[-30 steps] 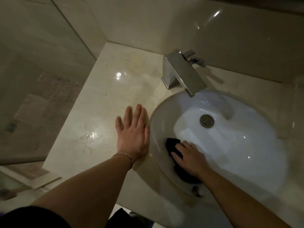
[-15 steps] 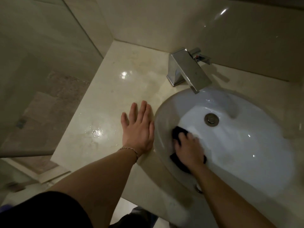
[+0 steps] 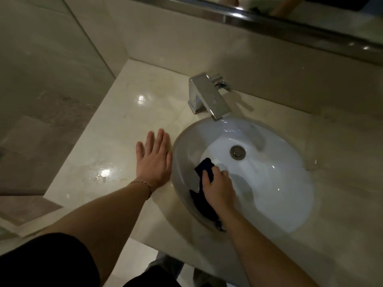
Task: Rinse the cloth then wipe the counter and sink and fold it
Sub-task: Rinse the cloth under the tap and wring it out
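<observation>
The right hand is down inside the white oval ceramic sink, on its left inner wall, with the fingers curled over a dark navy cloth and pressing it against the porcelain. One corner of the cloth sticks out past the fingertips toward the round metal drain, and the rest trails back under the wrist along the near-left slope of the bowl, ending close to the rim.

The left hand lies flat, palm down, on the glossy cream marble bench, fingers straight and together, holding nothing. Its thumb side sits just beside the left rim of the sink. A thin braided bracelet circles that wrist, and a black sleeve covers the upper arm at the bottom left.

On the bench to the left of the flat hand there are bright wet patches catching the light, and another glint farther back. Behind the sink stands a square chrome faucet, its flat spout reaching out over the far rim of the bowl, with a small lever on its right side. Beige stone tiles line the wall behind the bench, and a metal-edged mirror runs along the top. A glass panel stands on the left.
</observation>
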